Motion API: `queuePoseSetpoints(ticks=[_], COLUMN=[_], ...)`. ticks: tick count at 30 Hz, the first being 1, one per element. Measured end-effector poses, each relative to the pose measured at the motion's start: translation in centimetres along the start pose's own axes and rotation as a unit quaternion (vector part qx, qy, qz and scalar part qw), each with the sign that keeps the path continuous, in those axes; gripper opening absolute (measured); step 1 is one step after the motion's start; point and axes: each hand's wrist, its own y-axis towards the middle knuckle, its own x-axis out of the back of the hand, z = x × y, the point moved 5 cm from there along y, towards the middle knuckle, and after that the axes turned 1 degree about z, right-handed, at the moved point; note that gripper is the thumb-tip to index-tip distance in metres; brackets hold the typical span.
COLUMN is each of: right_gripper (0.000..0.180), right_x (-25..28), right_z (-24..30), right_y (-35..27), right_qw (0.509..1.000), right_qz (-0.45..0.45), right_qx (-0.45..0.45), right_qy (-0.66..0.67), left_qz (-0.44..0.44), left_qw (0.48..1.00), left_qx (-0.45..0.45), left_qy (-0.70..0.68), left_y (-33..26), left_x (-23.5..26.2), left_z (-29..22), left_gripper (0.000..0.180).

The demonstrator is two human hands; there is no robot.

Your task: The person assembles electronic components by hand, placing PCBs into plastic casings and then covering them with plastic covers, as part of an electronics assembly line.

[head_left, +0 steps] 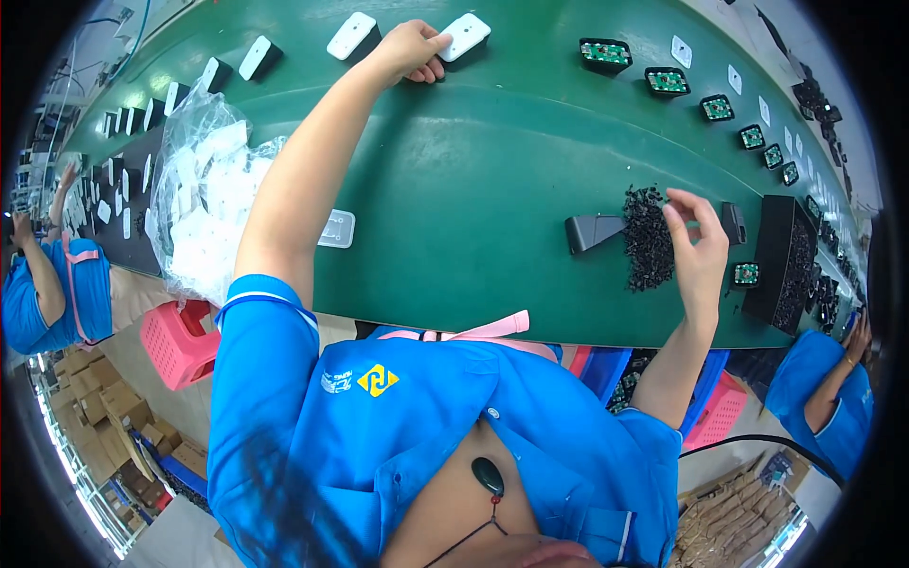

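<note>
At the far side of the green table, my left hand (414, 52) is closed on the near left edge of a white-topped black box (466, 38). Just left of that hand sits a similar white-topped box (354, 36). My right hand (699, 237) hovers at the right edge of a pile of small black parts (648, 241). Its thumb and index fingertips come close together in a pinch, and anything between them is too small to make out. A black wedge-shaped piece (595, 233) lies against the pile's left side.
Open black housings with green circuit boards (604, 55) line the far right beside white plates (681, 51). A black bin (778, 265) stands at right. A plastic bag of white covers (213, 199) lies left, near a white cover (337, 229). Co-workers (57, 284) sit at both sides.
</note>
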Motion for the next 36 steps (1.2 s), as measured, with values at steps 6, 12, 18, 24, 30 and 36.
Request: queuePoseSetpoints(ticks=[6,12,18,24,30,36], right_gripper=[0.023,0.011,0.006,0.008,0.007,0.015], right_x=[-2.0,-3.0,-3.5,-2.5,-1.9,-5.4], right_z=[-0.3,-2.9,-3.5,-4.3,-2.7,3.4], right_y=[-1.9,-2.7,-2.1,-1.6,-1.6,-1.5], right_qw=[0.977,0.988,0.993,0.994,0.995,0.947], right_qz=[0.033,0.009,-0.008,-0.043,-0.085,0.025], right_qx=[0.042,0.032,0.006,-0.044,0.012,-0.033], right_qy=[-0.205,-0.153,-0.115,-0.090,-0.058,0.317], left_qz=[-0.237,-0.154,-0.044,-0.084,-0.041,0.149], left_qw=[0.917,0.908,0.877,0.886,0.956,0.970], left_qx=[-0.185,-0.256,-0.181,-0.194,-0.221,-0.163], left_qy=[0.264,0.294,0.443,0.412,0.187,-0.102], left_y=[-3.8,-17.5,-24.5,-24.9,-24.4,-24.0], left_x=[2.8,4.1,2.8,2.9,0.7,-4.0], left_z=[-0.2,0.3,7.9,9.3,8.0,4.0], left_gripper=[0.049,0.025,0.044,0.045,0.040,0.030])
